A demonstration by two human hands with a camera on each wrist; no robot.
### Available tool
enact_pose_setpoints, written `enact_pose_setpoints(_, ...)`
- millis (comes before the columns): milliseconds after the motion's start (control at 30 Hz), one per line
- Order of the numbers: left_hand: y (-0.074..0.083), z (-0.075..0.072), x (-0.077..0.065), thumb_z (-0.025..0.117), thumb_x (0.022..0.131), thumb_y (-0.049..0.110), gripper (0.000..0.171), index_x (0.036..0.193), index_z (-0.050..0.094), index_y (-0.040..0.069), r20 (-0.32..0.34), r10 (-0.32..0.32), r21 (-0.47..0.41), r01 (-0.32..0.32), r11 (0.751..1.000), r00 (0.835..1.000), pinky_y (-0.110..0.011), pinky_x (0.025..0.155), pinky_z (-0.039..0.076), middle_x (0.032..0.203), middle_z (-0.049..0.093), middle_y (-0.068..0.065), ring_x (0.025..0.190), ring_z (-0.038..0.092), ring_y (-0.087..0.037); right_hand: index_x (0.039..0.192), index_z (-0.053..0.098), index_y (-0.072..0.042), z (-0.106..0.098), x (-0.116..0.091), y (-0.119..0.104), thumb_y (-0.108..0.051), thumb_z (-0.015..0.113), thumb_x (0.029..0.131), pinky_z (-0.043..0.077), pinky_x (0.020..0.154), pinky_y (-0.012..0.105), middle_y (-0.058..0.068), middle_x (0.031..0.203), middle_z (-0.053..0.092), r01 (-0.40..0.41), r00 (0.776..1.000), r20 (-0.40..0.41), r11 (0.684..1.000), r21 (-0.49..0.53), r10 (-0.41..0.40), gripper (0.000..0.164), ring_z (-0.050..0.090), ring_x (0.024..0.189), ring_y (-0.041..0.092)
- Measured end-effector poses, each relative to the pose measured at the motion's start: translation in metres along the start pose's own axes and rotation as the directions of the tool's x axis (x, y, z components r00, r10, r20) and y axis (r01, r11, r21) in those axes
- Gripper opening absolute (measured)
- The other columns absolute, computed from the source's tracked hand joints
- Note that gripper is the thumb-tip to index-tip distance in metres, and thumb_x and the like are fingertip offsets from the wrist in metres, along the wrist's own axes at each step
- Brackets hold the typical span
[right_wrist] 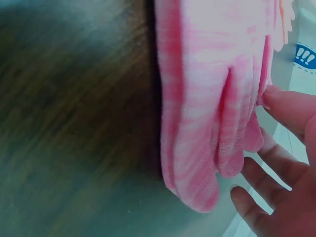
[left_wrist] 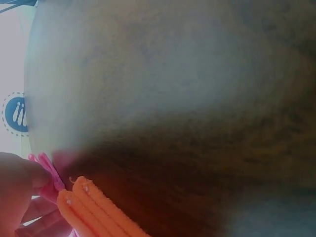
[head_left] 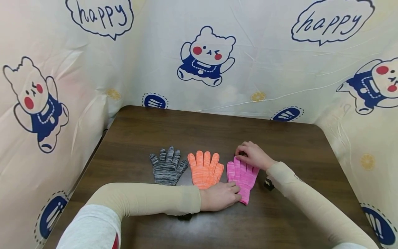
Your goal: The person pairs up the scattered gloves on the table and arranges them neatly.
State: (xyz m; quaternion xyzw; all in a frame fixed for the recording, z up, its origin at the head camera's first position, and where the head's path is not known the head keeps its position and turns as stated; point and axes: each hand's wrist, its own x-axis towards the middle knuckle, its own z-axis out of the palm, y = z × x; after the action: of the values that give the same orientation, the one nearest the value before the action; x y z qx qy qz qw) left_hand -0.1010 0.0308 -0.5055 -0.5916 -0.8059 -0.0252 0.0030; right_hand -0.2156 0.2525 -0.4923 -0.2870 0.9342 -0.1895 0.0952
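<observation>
Three knitted gloves lie side by side: a grey-black glove (head_left: 168, 167), an orange glove (head_left: 204, 169) and a pink glove (head_left: 242, 176), fingers toward the far side. At the pink glove's cuff, my left hand (head_left: 220, 197) pinches the edge; the left wrist view shows the pink cuff (left_wrist: 49, 185) between thumb and fingers. My right hand (head_left: 255, 155) holds a fingertip of the same glove at its far end, the thumb on it in the right wrist view. The left forearm passes in front of the grey and orange cuffs, partly hiding them.
All of this is on a dark brown wooden table (head_left: 199, 121) with rounded far corners. A pale curtain (head_left: 255, 62) printed with cartoon bears surrounds it at the back and sides. Beige sleeves (head_left: 155, 199) cover both forearms.
</observation>
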Motion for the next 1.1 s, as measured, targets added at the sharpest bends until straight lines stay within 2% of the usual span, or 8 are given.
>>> enact_pose_setpoints(100,0.000,0.000,0.000,0.058,0.108,0.024,0.017,0.108,0.075,0.025,-0.004,-0.002,-0.003,0.002,1.000,1.000,-0.016,0.061,0.048,0.097,0.061,0.008,0.089,0.051,-0.007,0.096,0.073,-0.018,0.001,0.002,0.001,-0.021,0.077,0.095,0.048,0.083,0.044,0.002,0.101,0.067,-0.003,1.000,-0.014,1.000,-0.013,0.003,0.005,0.056,0.095,0.023)
enact_pose_setpoints(333,0.002,0.000,0.000,0.059,0.107,0.024,0.016,0.108,0.075,0.025,-0.019,0.000,-0.004,0.000,1.000,1.000,-0.016,0.062,0.047,0.097,0.061,0.009,0.089,0.052,-0.006,0.104,0.074,-0.017,0.003,0.004,0.001,-0.026,0.077,0.095,0.046,0.088,0.045,0.001,0.104,0.068,-0.037,0.998,0.047,0.999,-0.030,0.039,0.013,0.055,0.098,0.023)
enact_pose_setpoints(500,0.001,0.000,0.000,0.061,0.106,0.023,0.015,0.105,0.076,0.025,-0.033,0.004,-0.012,-0.004,1.000,0.999,-0.016,0.060,0.046,0.094,0.060,0.008,0.086,0.052,-0.007,0.092,0.071,-0.017,0.001,0.006,0.000,-0.022,0.078,0.094,0.045,0.085,0.045,-0.001,0.095,0.066,-0.035,0.999,0.040,0.998,-0.059,0.037,0.009,0.053,0.093,0.023)
enact_pose_setpoints(633,-0.001,-0.001,-0.001,0.062,0.105,0.021,0.014,0.104,0.076,0.024,-0.043,0.007,-0.035,-0.008,0.999,0.999,-0.015,0.060,0.046,0.093,0.060,0.008,0.086,0.052,-0.007,0.090,0.070,-0.017,-0.002,0.008,-0.002,-0.020,0.079,0.093,0.045,0.086,0.048,-0.001,0.093,0.066,-0.034,0.999,0.018,0.996,-0.086,0.035,0.010,0.054,0.094,0.024)
enact_pose_setpoints(767,-0.005,-0.001,-0.004,0.061,0.106,0.023,0.015,0.106,0.075,0.022,-0.060,0.021,-0.080,-0.025,0.996,0.998,-0.016,0.068,0.048,0.097,0.060,0.008,0.091,0.052,-0.007,0.098,0.072,-0.017,-0.004,0.007,-0.003,-0.021,0.078,0.094,0.045,0.088,0.048,-0.001,0.098,0.069,-0.020,0.999,0.033,0.999,-0.045,0.022,0.008,0.055,0.097,0.024)
enact_pose_setpoints(900,-0.008,0.001,-0.007,0.060,0.107,0.024,0.015,0.110,0.074,0.021,-0.078,0.038,-0.110,-0.047,0.993,0.996,-0.017,0.081,0.049,0.104,0.062,0.007,0.098,0.054,-0.008,0.105,0.076,-0.017,-0.005,0.006,-0.005,-0.021,0.075,0.096,0.043,0.092,0.050,0.002,0.107,0.070,0.034,0.998,0.048,0.999,0.019,-0.034,0.011,0.056,0.105,0.026)
enact_pose_setpoints(1100,-0.010,0.000,-0.007,0.062,0.106,0.026,0.019,0.119,0.075,0.022,-0.079,0.052,-0.111,-0.061,0.992,0.995,-0.022,0.099,0.049,0.118,0.067,0.007,0.113,0.058,-0.010,0.105,0.079,-0.018,-0.005,0.004,-0.011,-0.025,0.075,0.097,0.041,0.098,0.054,0.004,0.114,0.068,0.095,0.993,0.070,0.994,0.048,-0.099,0.011,0.053,0.115,0.029)
